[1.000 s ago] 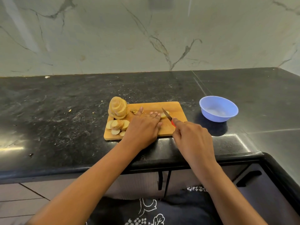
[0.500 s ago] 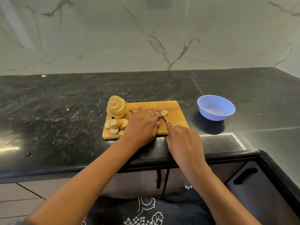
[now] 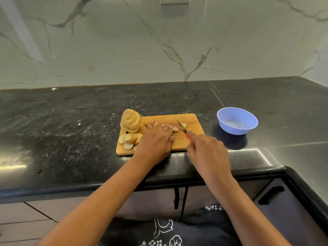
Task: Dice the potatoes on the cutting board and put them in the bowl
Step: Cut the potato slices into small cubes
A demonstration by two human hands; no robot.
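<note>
Now dicing a slice, with fingertips close to the blade

Right at the middle of the frame, the left hand (image 3: 156,141) lies flat on the wooden cutting board (image 3: 191,118), its fingers straight and close together, pressing down a small potato piece (image 3: 175,129). The right hand (image 3: 207,151) is curled round the red handle of a knife (image 3: 182,127), and the blade sits just right of the left fingertips. A second cut piece (image 3: 184,124) lies on the far side of the blade.

To do this step well, I would curl the left fingertips back so that the knuckles, not the nails, face the steel. Short downward cuts suit a piece this small, and the tip should stay low on the wood. The piece may slide, so firm pressure matters.

The knife's long axis runs on a diagonal, from the handle at the lower right up to the tip at the upper left, pointing away from the person. The board's long side runs left to right. Whether the piece under the fingers has a long axis is too small to tell.

A tall leaning stack of slices (image 3: 131,120) stands at the board's upper left corner, with loose rounds (image 3: 129,139) below it. The blue bowl (image 3: 230,129) sits well apart at the right on the black countertop (image 3: 71,121), with no potato showing in it, so most of the work looks undone
</note>
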